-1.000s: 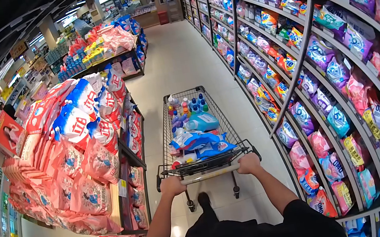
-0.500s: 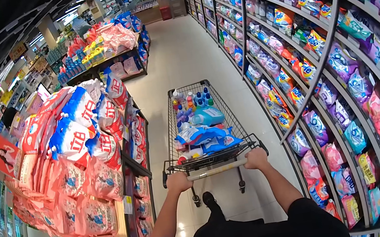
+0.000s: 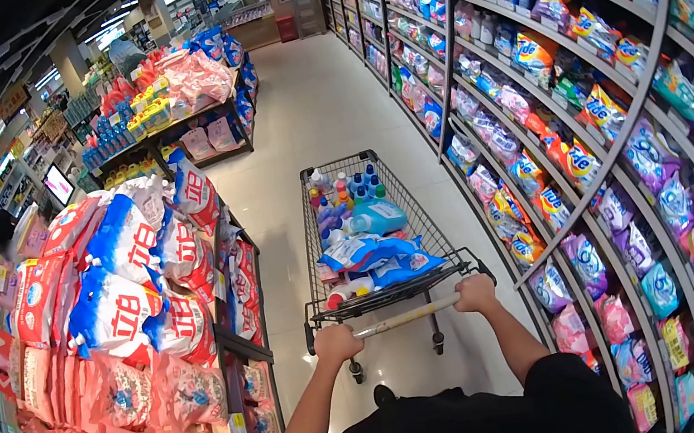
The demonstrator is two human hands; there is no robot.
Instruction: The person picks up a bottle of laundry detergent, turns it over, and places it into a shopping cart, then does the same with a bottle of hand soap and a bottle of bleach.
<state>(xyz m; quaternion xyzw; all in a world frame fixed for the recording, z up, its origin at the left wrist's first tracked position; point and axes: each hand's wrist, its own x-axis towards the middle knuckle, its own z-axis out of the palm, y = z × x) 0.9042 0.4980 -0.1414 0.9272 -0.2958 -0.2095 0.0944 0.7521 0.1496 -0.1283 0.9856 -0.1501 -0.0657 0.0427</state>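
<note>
Both my hands are closed around the handle of a wire shopping cart [image 3: 445,237]. My left hand [image 3: 337,344] wraps the left end of the pale handlebar [image 3: 405,317], and my right hand [image 3: 476,294] wraps its right end. Inside the cart, blue and white plastic packages [image 3: 386,258] lie toward the handle. A large turquoise bottle [image 3: 376,217] rests on its side behind them. Several upright bottles with coloured caps [image 3: 358,187] stand at the far end. A white and red bottle [image 3: 347,293] lies close to the handle.
Tall shelves [image 3: 535,130] packed with detergent bags run along the right. On the left, a display of stacked detergent bags [image 3: 130,317] borders the aisle floor [image 3: 301,105]. Farther ahead stands another display table [image 3: 168,132]. A red bin [image 3: 286,28] is at the aisle's end.
The cart and I have moved forward along the aisle, and the displays and shelves appear closer. Its handle now slants slightly more. Both hands keep their hold.
</note>
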